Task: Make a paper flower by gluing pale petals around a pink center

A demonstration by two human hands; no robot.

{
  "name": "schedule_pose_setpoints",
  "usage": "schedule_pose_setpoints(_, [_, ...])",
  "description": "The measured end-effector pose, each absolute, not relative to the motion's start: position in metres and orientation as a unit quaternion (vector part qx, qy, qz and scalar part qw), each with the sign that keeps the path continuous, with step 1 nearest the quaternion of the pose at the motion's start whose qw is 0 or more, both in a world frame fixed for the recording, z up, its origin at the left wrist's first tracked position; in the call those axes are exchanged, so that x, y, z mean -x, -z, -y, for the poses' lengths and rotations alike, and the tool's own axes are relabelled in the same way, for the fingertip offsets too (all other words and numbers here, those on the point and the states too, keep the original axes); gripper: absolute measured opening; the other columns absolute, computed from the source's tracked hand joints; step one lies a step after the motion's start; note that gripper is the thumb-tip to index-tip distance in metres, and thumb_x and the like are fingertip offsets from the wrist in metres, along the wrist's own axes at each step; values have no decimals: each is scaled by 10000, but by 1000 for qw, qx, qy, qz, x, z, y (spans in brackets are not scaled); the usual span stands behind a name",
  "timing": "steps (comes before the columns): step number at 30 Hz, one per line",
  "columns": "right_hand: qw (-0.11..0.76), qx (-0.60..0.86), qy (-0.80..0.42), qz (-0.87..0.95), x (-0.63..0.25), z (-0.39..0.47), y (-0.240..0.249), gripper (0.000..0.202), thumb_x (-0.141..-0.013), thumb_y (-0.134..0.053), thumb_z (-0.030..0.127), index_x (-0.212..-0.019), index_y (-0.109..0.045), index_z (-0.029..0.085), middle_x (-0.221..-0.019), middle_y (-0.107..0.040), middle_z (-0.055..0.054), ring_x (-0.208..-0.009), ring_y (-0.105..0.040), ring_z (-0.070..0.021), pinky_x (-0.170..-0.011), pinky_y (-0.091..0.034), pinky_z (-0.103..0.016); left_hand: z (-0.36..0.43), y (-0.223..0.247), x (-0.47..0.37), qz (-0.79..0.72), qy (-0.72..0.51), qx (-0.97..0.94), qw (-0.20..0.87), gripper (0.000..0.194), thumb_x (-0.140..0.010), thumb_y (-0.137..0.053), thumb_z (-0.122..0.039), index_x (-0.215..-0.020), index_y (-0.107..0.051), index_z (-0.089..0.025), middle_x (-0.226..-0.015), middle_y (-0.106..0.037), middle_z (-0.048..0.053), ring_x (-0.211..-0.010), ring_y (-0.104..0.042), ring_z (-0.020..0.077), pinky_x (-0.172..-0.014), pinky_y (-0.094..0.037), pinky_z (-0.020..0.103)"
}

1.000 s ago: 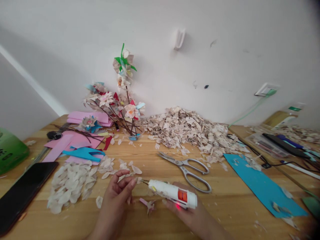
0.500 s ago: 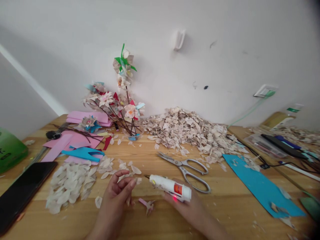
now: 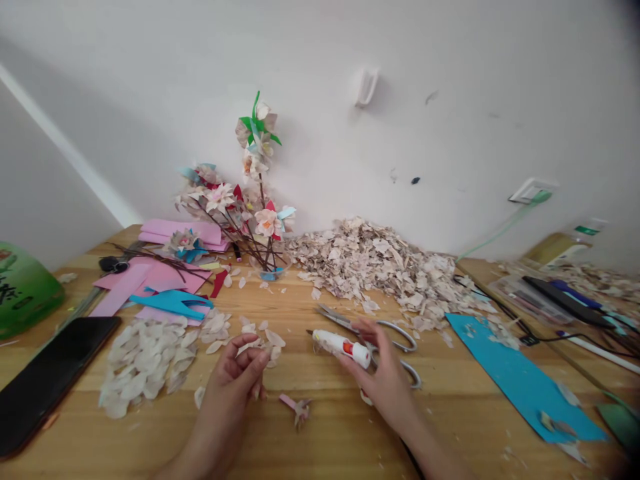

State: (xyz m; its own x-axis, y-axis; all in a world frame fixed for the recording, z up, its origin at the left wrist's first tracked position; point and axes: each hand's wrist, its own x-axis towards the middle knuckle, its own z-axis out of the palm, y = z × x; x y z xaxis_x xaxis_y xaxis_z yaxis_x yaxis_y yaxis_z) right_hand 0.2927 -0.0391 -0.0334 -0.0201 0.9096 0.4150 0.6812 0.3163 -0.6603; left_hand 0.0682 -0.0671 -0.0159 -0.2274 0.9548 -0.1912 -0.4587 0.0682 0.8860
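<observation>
My left hand (image 3: pixel 234 381) is closed, thumb and fingertips pinching a small pale dried petal (image 3: pixel 271 348) above the table. My right hand (image 3: pixel 381 377) curls round a white hot glue gun (image 3: pixel 341 346) with an orange-red patch, its dark nozzle pointing left toward the petal. The trigger grip is mostly hidden by the hand. Between the hands lies a small unfinished flower (image 3: pixel 300 410) with a pink paper strip at its base. Metal scissors (image 3: pixel 398 330) rest just behind the right hand, partly covered by it. A pile of pale petals (image 3: pixel 145 363) spreads left of my left hand.
Petal flowers on twigs (image 3: pixel 270 223) stand in a clear cup. A large heap of dry flakes (image 3: pixel 375 260) lies against the wall. Blue paper (image 3: pixel 520 380) is at right. Pink sheets (image 3: pixel 180 233) and a black phone (image 3: pixel 55 380) sit at left, near a green container (image 3: pixel 25 293).
My right hand has turned, its fingers now showing above the glue gun, and the gun has tilted. The red light no longer shows. My left hand stays nearly still with its petal.
</observation>
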Motion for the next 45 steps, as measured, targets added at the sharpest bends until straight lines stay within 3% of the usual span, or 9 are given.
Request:
schedule_pose_setpoints(5, [437,374,106,811,-288,64,-12,366,-756,-602,168,-1093,-490,257,-958,-608,-63,-942,-529,-255,-866,-398,-442,66,15,-67,-481,-630,-257,553,425,-562,-783,-355,-865,-527,-202,-473,-558,-113,-305,-388,26,-340,-355,133])
schedule_pose_setpoints(9, [245,250,54,935,-258,67,-29,173,-873,-482,130,-915,-608,241,-816,-660,-2,-808,-541,-175,-853,-395,-360,66,12,-67,-473,-635,-249,559,451,-515,-805,-349,-839,-528,-203,-452,-552,-115,-293,-380,30,-328,-343,138])
schedule_pose_setpoints(13, [70,173,45,981,-230,49,-19,80,-849,-583,225,-789,-634,215,-744,-635,13,-790,-516,-171,-711,-408,-306,65,11,-67,-467,-638,-250,559,446,-523,-803,-343,-849,-531,-206,-467,-560,-113,-300,-386,30,-338,-349,140])
schedule_pose_setpoints(21, [-12,178,32,983,-216,44,-10,49,-775,-666,191,-746,-665,151,-676,-635,-17,-725,-529,-186,-629,-411,-275,63,12,-63,-467,-648,-247,549,420,-547,-793,-331,-854,-541,-195,-420,-514,-121,-323,-389,35,-354,-347,132])
schedule_pose_setpoints(24, [13,201,-20,979,-221,46,-14,100,-794,-647,246,-772,-665,150,-786,-647,-36,-803,-544,-185,-674,-431,-261,62,10,-61,-463,-655,-244,545,423,-545,-795,-324,-855,-538,-193,-425,-508,-124,-324,-384,32,-348,-354,129])
schedule_pose_setpoints(28, [135,241,-200,940,-234,52,-20,143,-815,-555,82,-858,-642,188,-1003,-649,-22,-959,-546,-150,-835,-415,-250,58,4,-54,-455,-670,-245,533,420,-546,-798,-308,-853,-536,-194,-410,-500,-126,-325,-382,28,-344,-350,113])
schedule_pose_setpoints(32, [238,331,-396,823,-245,64,-11,175,-775,-554,52,-829,-632,199,-864,-685,1,-834,-604,-146,-785,-442,-263,56,2,-47,-452,-677,-253,523,391,-575,-785,-301,-858,-531,-209,-421,-502,-128,-335,-390,31,-352,-374,111])
schedule_pose_setpoints(38, [348,381,-598,614,-243,72,14,156,-669,-726,277,-715,-600,198,-721,-663,0,-674,-624,-153,-643,-477,-250,58,2,-45,-459,-650,-315,518,342,-635,-755,-274,-889,-534,-215,-503,-555,-115,-360,-426,26,-368,-375,109])
schedule_pose_setpoints(45, [426,329,-433,723,-242,74,12,123,-711,-682,149,-624,-625,214,-727,-684,-9,-699,-637,-155,-689,-475,-276,70,-12,-41,-443,-558,-529,461,218,-754,-648,-231,-925,-516,-260,-651,-637,-72,-509,-553,82,-467,-465,166])
